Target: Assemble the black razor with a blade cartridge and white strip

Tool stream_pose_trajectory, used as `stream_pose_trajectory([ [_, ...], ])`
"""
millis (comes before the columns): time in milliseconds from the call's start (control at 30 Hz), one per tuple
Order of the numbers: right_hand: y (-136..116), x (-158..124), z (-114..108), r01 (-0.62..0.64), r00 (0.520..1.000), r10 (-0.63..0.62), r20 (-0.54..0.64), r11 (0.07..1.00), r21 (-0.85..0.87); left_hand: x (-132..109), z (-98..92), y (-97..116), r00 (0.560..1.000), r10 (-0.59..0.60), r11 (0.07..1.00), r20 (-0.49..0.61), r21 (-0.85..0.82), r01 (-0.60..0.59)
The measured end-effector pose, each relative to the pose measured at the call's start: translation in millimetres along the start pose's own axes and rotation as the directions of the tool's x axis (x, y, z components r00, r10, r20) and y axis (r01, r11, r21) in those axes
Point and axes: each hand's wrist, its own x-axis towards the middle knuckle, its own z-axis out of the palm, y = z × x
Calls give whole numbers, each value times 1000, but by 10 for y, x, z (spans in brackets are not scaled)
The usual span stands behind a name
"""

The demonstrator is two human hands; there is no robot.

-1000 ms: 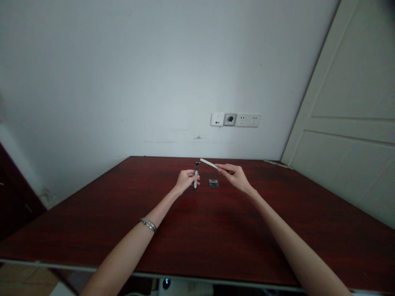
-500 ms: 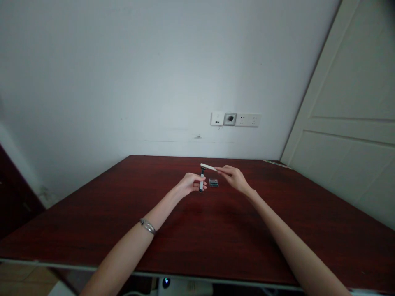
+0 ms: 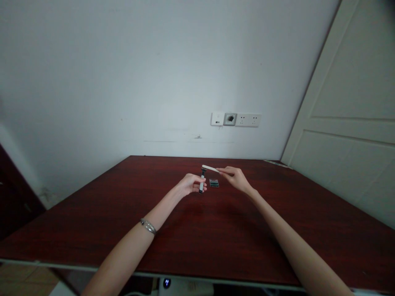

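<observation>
My left hand is closed around a slim razor handle, white with a dark top, held upright above the dark red table. My right hand pinches one end of a thin white strip. The strip's far end meets the top of the handle. A small dark blade cartridge case lies on the table between the two hands. A metal bracelet is on my left wrist.
A white wall stands behind the table with a row of sockets. A white door is at the right. A device with a lit button sits under the table's near edge.
My left hand has carried the razor handle to the right, toward the case. My right hand has lowered the white strip until its tip meets the handle's top.
</observation>
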Motion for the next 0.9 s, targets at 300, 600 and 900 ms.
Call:
stream_pose_trajectory([
  [300, 74, 24, -38, -9, 1000, 10, -5, 996, 85, 0, -24, 9, 1000, 1, 1000, 15, 25, -1],
  [600, 61, 33, -16, -51, 999, 52, 1, 971, 235, 20, -57, -2, 999, 20, 999, 31, 29, -21],
  [900, 53, 82, -17, -262, 949, 310, -66, 885, 386, 31, -94, -40, 987, 152, 983, 56, 98, -157],
])
